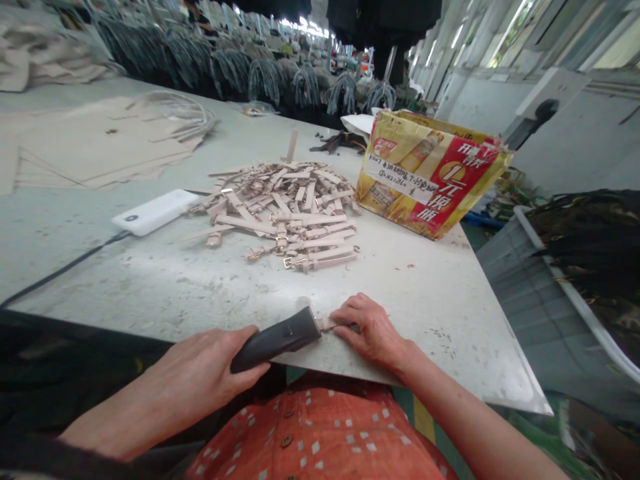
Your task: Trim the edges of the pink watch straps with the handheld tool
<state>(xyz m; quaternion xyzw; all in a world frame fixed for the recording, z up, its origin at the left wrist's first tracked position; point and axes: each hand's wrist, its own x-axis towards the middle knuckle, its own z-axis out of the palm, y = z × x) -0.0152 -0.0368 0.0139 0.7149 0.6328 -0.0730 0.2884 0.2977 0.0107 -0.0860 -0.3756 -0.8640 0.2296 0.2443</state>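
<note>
By the table's front edge (345, 365), the left hand (225, 357) grips a black tool (277, 340); a slip could poke the right hand (373, 328), pinching a strap (327, 325) (so close!).

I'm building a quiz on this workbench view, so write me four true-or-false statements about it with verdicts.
1. The left hand grips a black handheld tool. True.
2. The right hand is empty. False: it holds a small beige strap at the tool's tip.
3. The pile of beige buckled straps lies left of the yellow-and-red cardboard box. True.
4. The white device has nothing attached. False: a dark cable runs from the white device.
</note>
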